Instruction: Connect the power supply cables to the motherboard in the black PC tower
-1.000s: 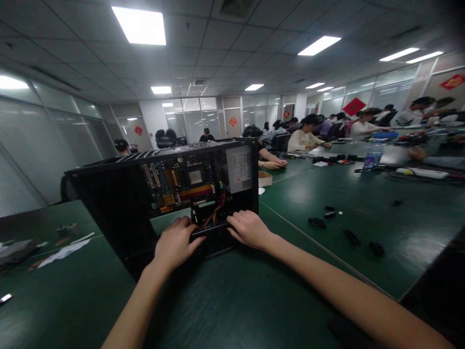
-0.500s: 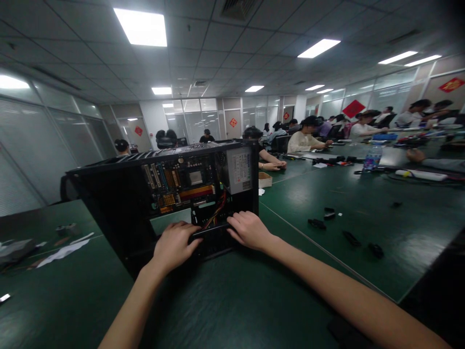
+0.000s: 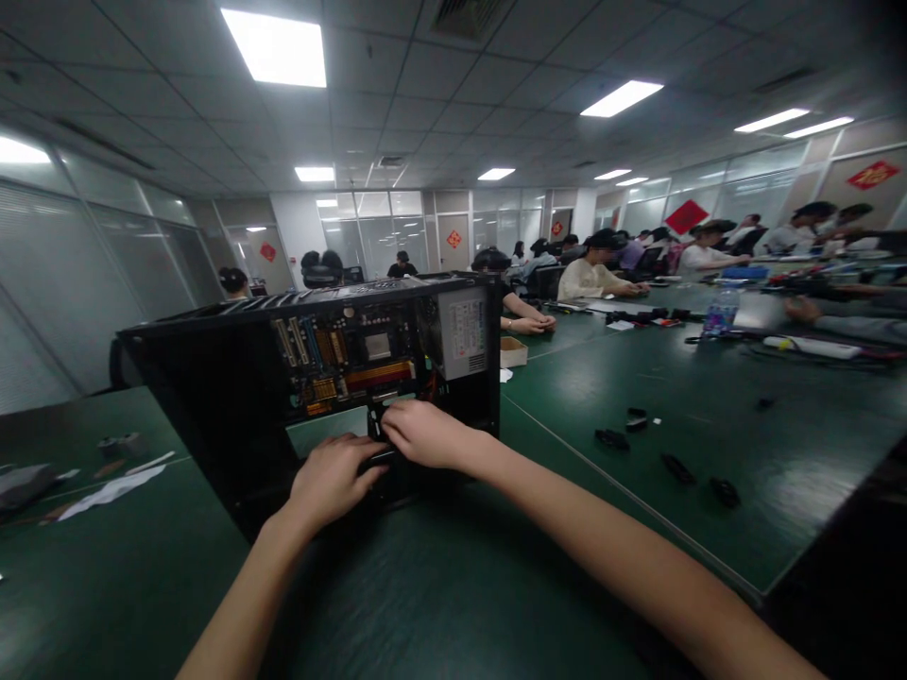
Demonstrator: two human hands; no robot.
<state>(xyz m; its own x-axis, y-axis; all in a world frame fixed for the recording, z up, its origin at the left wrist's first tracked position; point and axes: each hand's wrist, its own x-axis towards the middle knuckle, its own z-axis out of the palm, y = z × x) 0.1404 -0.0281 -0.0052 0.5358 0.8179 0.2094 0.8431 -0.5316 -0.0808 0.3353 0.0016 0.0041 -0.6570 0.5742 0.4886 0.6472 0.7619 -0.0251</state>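
Note:
A black computer case (image 3: 188, 406) stands open-sided in front of me, with its motherboard (image 3: 375, 348) and a silver power supply (image 3: 464, 331) showing inside. My left hand (image 3: 333, 482) grips the case's lower frame rail between thumb and fingers. Just right of it, my right hand (image 3: 429, 434) reaches over that rail into the lower opening, with fingers bent and pressed together near a black metal bracket. Whatever lies in its fingertips is hidden. The coloured cables are mostly covered by this hand.
Several small black parts (image 3: 676, 468) lie on the green table (image 3: 567, 529) to the right, with a bottle (image 3: 721, 310) farther back. A small open box (image 3: 514, 351) sits behind the case. At left are paper strips (image 3: 117, 491) and a grey device. Other people sit around the tables.
My right hand has moved left along the rail and into the case's opening, closer to my left hand. The left hand keeps its hold with little change.

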